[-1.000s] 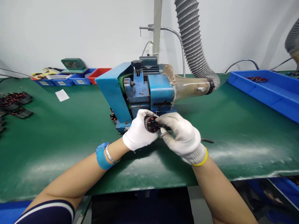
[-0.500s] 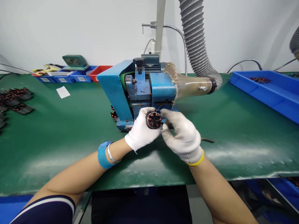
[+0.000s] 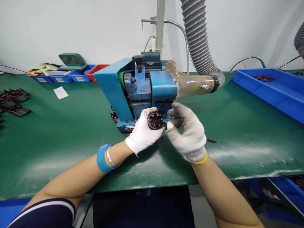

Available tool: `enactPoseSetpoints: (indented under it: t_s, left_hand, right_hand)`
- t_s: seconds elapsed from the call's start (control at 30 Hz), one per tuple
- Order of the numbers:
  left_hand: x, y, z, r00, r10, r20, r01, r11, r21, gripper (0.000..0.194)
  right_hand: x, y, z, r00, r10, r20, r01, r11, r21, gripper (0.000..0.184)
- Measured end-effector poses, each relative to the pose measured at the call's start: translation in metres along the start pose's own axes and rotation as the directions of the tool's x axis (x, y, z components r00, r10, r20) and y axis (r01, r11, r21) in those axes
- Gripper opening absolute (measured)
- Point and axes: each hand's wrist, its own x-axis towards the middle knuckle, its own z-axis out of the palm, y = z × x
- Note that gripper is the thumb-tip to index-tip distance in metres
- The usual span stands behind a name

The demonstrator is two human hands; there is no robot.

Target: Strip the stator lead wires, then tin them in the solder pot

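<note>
In my gloved left hand [image 3: 143, 130] is a motor stator [image 3: 155, 121], its round face with copper windings and black insulation turned up toward me. A thin wire end sticks up from its far edge. Just right of it, my gloved right hand [image 3: 186, 128] has its fingers curved and apart, with no object visible between them. Both hands are in front of the blue belt-driven machine [image 3: 164, 85]. Another wound stator [image 3: 114, 114] stands partly hidden by the machine's left side.
Several stators [image 3: 17, 110] lie at the left of the green table [image 3: 78, 117]. Small blue bins [image 3: 80, 77] and a red bin [image 3: 96, 70] line the back. A grey duct hose [image 3: 197, 38] joins the machine. A large blue tray [image 3: 273, 91] sits at right.
My right hand has moved slightly away from the stator and its fingers have spread. The left hand keeps hold of the stator. The whole view has shifted slightly.
</note>
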Motion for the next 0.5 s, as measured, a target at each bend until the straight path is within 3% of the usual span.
enactPoseSetpoints:
  t_s: [0.07, 0.13, 0.17, 0.23, 0.33, 0.4, 0.5]
  left_hand:
    - [0.0, -0.002, -0.003, 0.999, 0.045, 0.029, -0.045, 0.999, 0.022, 0.063]
    - [-0.001, -0.003, -0.004, 0.996, 0.077, 0.053, -0.08, 0.995, 0.06, 0.061]
    - [-0.002, -0.003, -0.004, 0.996, 0.074, 0.06, -0.077, 0.995, 0.064, 0.059]
    - [-0.004, -0.001, -0.001, 0.998, 0.03, 0.048, -0.031, 0.999, 0.032, 0.056]
    - [-0.007, 0.002, 0.006, 0.999, -0.007, -0.039, 0.006, 1.0, -0.024, 0.055]
    - [-0.009, 0.003, 0.009, 0.994, 0.014, -0.107, -0.016, 1.0, -0.015, 0.056]
    - [-0.011, 0.005, 0.009, 0.993, -0.009, -0.115, 0.003, 0.999, -0.045, 0.06]
  right_hand:
    - [-0.005, -0.008, 0.0, 0.969, -0.165, 0.184, 0.198, 0.964, -0.177, 0.057]
    - [-0.008, -0.011, 0.003, 0.955, -0.159, 0.252, 0.222, 0.944, -0.245, 0.054]
    - [-0.008, -0.01, 0.005, 0.971, -0.103, 0.216, 0.151, 0.964, -0.22, 0.053]
    - [-0.007, -0.006, 0.01, 0.99, 0.083, 0.111, -0.081, 0.997, -0.018, 0.05]
    - [-0.006, 0.001, 0.018, 0.939, 0.337, 0.07, -0.338, 0.86, 0.383, 0.049]
    - [-0.008, 0.001, 0.021, 0.93, 0.364, 0.048, -0.345, 0.818, 0.46, 0.049]
    - [-0.014, -0.001, 0.021, 0.979, 0.196, -0.058, -0.169, 0.934, 0.313, 0.053]
